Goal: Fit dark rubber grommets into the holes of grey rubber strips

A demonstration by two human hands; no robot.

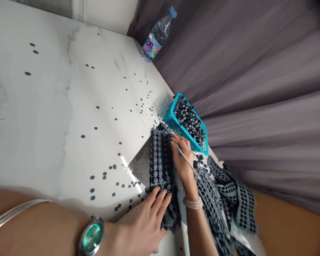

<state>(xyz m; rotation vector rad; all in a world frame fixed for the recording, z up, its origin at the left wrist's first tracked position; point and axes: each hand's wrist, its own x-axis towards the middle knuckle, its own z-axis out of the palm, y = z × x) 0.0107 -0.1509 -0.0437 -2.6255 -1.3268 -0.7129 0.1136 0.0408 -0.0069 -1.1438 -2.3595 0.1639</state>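
Observation:
A dark grey rubber sheet (160,160) studded with rows of small round plugs lies on the white marble table (56,117). My left hand (146,217) rests flat on the near end of the sheet, fingers stretched out. My right hand (182,156) is at the sheet's right edge, fingers pinched round a thin metal tool (188,161) whose tip touches the sheet. A teal basket (173,119) full of small dark rubber pieces stands just beyond my right hand.
Punched-out sheets with round holes (229,202) are heaped at the right by the table edge. Small dark discs (117,177) are scattered across the table. A water bottle (157,35) stands at the far corner. A grey curtain (256,89) hangs to the right.

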